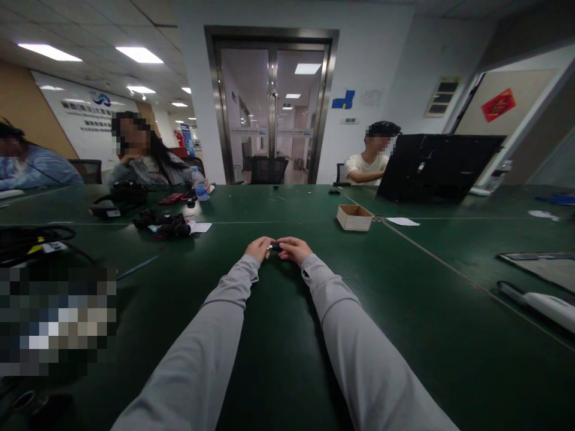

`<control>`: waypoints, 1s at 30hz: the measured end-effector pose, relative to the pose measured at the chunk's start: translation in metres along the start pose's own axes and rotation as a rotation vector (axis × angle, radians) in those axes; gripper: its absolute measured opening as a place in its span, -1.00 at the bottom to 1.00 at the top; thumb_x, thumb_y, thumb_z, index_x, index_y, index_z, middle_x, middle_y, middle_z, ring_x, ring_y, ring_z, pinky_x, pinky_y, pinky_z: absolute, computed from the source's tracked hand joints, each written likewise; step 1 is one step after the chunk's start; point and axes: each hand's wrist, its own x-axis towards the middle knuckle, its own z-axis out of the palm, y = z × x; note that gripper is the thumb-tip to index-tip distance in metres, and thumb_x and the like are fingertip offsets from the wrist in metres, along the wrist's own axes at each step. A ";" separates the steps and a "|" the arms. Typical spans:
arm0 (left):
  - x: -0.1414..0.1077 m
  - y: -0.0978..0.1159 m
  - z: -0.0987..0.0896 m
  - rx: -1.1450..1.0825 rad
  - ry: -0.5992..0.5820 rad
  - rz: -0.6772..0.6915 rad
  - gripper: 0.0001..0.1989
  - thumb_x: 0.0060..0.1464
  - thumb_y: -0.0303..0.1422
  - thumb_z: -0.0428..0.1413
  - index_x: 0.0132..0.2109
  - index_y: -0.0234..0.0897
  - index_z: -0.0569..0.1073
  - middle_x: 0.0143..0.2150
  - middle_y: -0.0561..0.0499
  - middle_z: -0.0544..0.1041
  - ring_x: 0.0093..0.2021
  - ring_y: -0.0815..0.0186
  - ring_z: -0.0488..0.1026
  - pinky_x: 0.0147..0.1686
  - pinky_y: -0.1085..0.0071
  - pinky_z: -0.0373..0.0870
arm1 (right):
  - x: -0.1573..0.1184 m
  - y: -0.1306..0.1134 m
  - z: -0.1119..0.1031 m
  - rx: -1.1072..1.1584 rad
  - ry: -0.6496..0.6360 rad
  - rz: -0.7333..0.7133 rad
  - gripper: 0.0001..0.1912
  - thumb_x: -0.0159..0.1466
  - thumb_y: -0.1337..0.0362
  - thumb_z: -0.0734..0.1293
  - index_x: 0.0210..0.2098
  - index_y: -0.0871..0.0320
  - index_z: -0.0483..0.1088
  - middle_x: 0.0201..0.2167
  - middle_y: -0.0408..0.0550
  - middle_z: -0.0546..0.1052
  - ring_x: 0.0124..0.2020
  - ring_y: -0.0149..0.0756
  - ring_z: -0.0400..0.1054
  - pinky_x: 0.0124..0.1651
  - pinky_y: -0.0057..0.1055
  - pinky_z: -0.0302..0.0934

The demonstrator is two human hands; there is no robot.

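Small black object with a shiny end: it is at the middle of the frame, above a dark green table that fills the lower half and is crossed by pale seams. Right of centre lies an open cardboard box; left of centre are a bottle and a clump of black items, with black cables at the left edge. Glass double doors occupy the top centre, ceiling lights the upper left. Two people sit at the left; another sits behind a black monitor at the upper right. As for the object, it lies between the left hand and the right hand, touching both. Each hand is nearly closed, fingers pinched on it; exact finger placement is too small to tell.
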 end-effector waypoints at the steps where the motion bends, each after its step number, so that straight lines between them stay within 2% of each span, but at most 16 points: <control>1: 0.000 0.001 0.000 -0.006 0.004 -0.006 -0.69 0.01 -0.24 -0.07 -0.21 -0.32 0.43 -0.70 0.14 0.26 -0.68 0.47 0.18 -0.61 0.54 0.13 | 0.000 0.000 0.000 0.002 -0.001 -0.002 -0.89 0.11 0.54 0.31 -0.35 0.28 0.37 -0.60 -0.09 0.45 -0.63 -0.44 0.36 -0.58 -0.60 0.32; 5: 0.000 0.001 0.000 -0.037 0.009 -0.035 -0.69 -0.04 -0.33 -0.05 -0.13 -0.33 0.39 -0.67 0.14 0.31 -0.70 0.48 0.17 -0.65 0.55 0.11 | 0.000 0.001 -0.001 -0.006 -0.007 -0.011 -0.89 0.12 0.54 0.31 -0.35 0.28 0.38 -0.62 -0.10 0.44 -0.63 -0.44 0.36 -0.58 -0.61 0.32; 8: 0.000 0.000 0.000 0.010 -0.020 -0.023 -0.69 0.01 -0.27 -0.10 -0.22 -0.32 0.44 -0.74 0.15 0.24 -0.70 0.47 0.18 -0.63 0.55 0.12 | 0.000 0.001 -0.001 -0.009 -0.005 -0.008 -0.89 0.11 0.53 0.32 -0.36 0.27 0.38 -0.60 -0.10 0.44 -0.63 -0.45 0.36 -0.58 -0.61 0.32; 12: 0.001 -0.001 -0.001 -0.022 0.002 -0.033 -0.69 -0.05 -0.31 -0.03 -0.15 -0.30 0.41 -0.64 0.13 0.34 -0.69 0.49 0.17 -0.65 0.55 0.12 | 0.001 0.001 -0.001 -0.002 0.008 -0.008 -0.89 0.11 0.53 0.32 -0.35 0.28 0.38 -0.60 -0.10 0.44 -0.62 -0.45 0.36 -0.58 -0.61 0.32; 16: 0.002 -0.004 -0.001 -0.001 -0.022 -0.015 -0.67 0.01 -0.23 -0.09 -0.21 -0.33 0.44 -0.73 0.13 0.26 -0.70 0.47 0.18 -0.66 0.55 0.10 | -0.001 0.000 0.000 -0.012 0.006 -0.007 -0.89 0.12 0.54 0.30 -0.35 0.28 0.38 -0.59 -0.08 0.45 -0.62 -0.45 0.36 -0.58 -0.61 0.32; 20: 0.002 -0.004 -0.001 -0.023 0.003 -0.016 -0.67 -0.04 -0.26 -0.03 -0.13 -0.30 0.41 -0.64 0.12 0.35 -0.67 0.47 0.20 -0.64 0.54 0.12 | -0.002 -0.001 0.001 -0.015 0.015 0.002 -0.89 0.12 0.54 0.31 -0.35 0.28 0.38 -0.61 -0.10 0.44 -0.62 -0.44 0.36 -0.58 -0.61 0.32; 24: 0.002 -0.004 -0.001 -0.008 0.003 -0.023 -0.67 -0.02 -0.23 -0.05 -0.18 -0.31 0.43 -0.69 0.13 0.29 -0.68 0.47 0.19 -0.63 0.54 0.12 | 0.000 0.000 0.000 -0.010 0.007 -0.001 -0.89 0.11 0.54 0.30 -0.36 0.27 0.38 -0.61 -0.10 0.44 -0.63 -0.44 0.36 -0.58 -0.60 0.33; 28: 0.001 -0.002 -0.001 -0.049 0.015 -0.043 -0.66 -0.06 -0.33 -0.04 -0.09 -0.29 0.37 -0.64 0.14 0.33 -0.70 0.49 0.18 -0.66 0.55 0.10 | 0.001 0.001 -0.001 -0.009 0.010 -0.004 -0.89 0.11 0.53 0.31 -0.36 0.27 0.38 -0.60 -0.10 0.44 -0.62 -0.44 0.36 -0.58 -0.60 0.33; 30: 0.001 -0.001 -0.001 -0.063 -0.007 -0.049 -0.66 -0.06 -0.35 -0.07 -0.10 -0.30 0.37 -0.69 0.15 0.29 -0.71 0.48 0.17 -0.66 0.55 0.09 | 0.000 0.001 -0.001 -0.014 0.009 -0.005 -0.88 0.11 0.53 0.31 -0.35 0.27 0.39 -0.60 -0.09 0.44 -0.62 -0.44 0.36 -0.58 -0.61 0.33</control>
